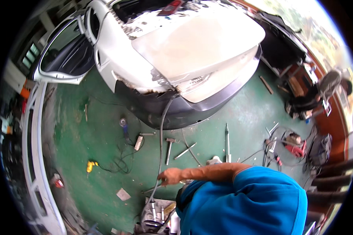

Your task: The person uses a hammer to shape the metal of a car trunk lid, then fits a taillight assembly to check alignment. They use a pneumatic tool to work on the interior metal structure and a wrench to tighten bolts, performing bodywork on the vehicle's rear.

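My right arm, coming out of a blue sleeve, reaches leftward across the lower middle. My right hand [170, 176] is closed, its fingertips against a thick grey cable [161, 145]. This cable runs up to the torn rear corner of a white car [121, 58]. Downward, it passes a cart or box of tools [149, 213]. A thin metal rod [150, 190] lies just below the hand; whether they touch is unclear. My left hand does not show. On the green floor ahead lie a hammer [169, 150] and a metal bar [185, 150].
A yellow power drill [91, 166], an angle grinder [124, 124] and a white power strip [138, 143] with trailing cords lie left. A long metal rod [228, 141] stands out near my shoe [214, 159]. The car's dark bumper [145, 111] is ahead; a red machine [296, 149] sits right.
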`<state>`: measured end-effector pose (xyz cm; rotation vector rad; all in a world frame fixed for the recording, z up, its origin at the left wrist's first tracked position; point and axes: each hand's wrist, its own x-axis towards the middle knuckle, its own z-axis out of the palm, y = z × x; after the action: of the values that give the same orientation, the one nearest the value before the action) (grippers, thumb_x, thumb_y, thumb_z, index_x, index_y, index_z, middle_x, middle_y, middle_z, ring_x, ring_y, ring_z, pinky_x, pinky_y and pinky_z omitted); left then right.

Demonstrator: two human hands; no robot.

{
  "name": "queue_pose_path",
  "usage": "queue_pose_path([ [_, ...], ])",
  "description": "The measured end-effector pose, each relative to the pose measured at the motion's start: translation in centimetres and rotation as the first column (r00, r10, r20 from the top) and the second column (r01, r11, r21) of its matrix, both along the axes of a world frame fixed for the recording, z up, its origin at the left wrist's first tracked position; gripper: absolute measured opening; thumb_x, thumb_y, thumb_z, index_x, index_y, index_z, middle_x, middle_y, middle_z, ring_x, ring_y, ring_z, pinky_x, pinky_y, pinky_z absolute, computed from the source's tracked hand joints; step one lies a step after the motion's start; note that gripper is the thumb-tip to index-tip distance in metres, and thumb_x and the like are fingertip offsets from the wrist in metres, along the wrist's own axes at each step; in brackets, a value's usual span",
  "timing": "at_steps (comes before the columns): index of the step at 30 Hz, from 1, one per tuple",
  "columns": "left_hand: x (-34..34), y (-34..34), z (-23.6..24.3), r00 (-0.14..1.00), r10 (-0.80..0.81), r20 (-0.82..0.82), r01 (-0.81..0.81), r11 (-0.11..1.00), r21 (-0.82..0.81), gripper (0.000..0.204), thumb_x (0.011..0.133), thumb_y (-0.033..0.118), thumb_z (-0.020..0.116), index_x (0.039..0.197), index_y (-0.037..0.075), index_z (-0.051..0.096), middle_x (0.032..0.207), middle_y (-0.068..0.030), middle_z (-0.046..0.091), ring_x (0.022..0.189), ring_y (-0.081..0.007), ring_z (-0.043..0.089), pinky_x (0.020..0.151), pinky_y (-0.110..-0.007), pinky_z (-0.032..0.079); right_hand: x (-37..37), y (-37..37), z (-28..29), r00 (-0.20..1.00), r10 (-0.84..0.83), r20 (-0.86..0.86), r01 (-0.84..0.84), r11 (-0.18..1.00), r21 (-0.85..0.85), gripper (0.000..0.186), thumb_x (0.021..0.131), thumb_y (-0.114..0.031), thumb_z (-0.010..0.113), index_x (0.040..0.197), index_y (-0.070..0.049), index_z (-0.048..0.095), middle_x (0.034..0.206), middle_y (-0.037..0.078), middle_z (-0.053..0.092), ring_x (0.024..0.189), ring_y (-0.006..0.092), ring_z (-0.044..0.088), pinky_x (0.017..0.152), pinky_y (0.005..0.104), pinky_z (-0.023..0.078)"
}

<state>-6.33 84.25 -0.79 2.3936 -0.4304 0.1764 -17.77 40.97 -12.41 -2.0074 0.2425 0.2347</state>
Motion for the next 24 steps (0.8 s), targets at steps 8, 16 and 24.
queue_pose_path([
  [8, -4.5, -41.8, -0.6, 0.553, -0.552, -0.624, -0.114, 0.692, -0.713, 0.031, 0.097, 0.021, 0.065, 0.118, 0.000, 0.055, 0.106, -0.0135, 0.065, 0.097, -0.0271, 0.068, 0.078, -0.034, 0.056, -8.6, -8.0, 5.7, 0.846, -0.378, 0.375, 0.382, 0.922, 0.068, 0.039, 0.095, -0.029, 0.063, 0.124, -0.002, 0.061, 0.102, 0.020, 0.067, 0.092, 0.0391, 0.066, 0.080, 0.0451, 0.053],
  [16, -14.7, -59.4, -1.9, 0.427, -0.663, -0.615, 0.046, 0.695, -0.718, 0.018, 0.095, 0.019, 0.069, 0.102, 0.005, 0.060, 0.088, -0.0058, 0.068, 0.077, -0.0197, 0.071, 0.063, -0.027, 0.058, -21.9, -18.2, 6.2, 0.606, -0.795, 0.023, 0.700, 0.547, 0.460, 0.028, 0.095, -0.020, 0.064, 0.117, -0.003, 0.065, 0.083, 0.008, 0.068, 0.075, 0.0174, 0.065, 0.069, 0.0346, 0.052],
  [24, -19.6, -69.7, -5.5, 0.088, -0.729, -0.679, -0.118, 0.669, -0.733, 0.020, 0.100, 0.015, 0.059, 0.115, 0.002, 0.059, 0.111, -0.0144, 0.069, 0.103, -0.0272, 0.068, 0.087, -0.038, 0.058, -27.6, -29.3, 4.4, 0.051, -0.982, -0.181, 0.545, -0.124, 0.829, 0.021, 0.098, -0.015, 0.062, 0.110, 0.002, 0.062, 0.087, 0.009, 0.070, 0.066, 0.0138, 0.063, 0.059, 0.0272, 0.051],
])
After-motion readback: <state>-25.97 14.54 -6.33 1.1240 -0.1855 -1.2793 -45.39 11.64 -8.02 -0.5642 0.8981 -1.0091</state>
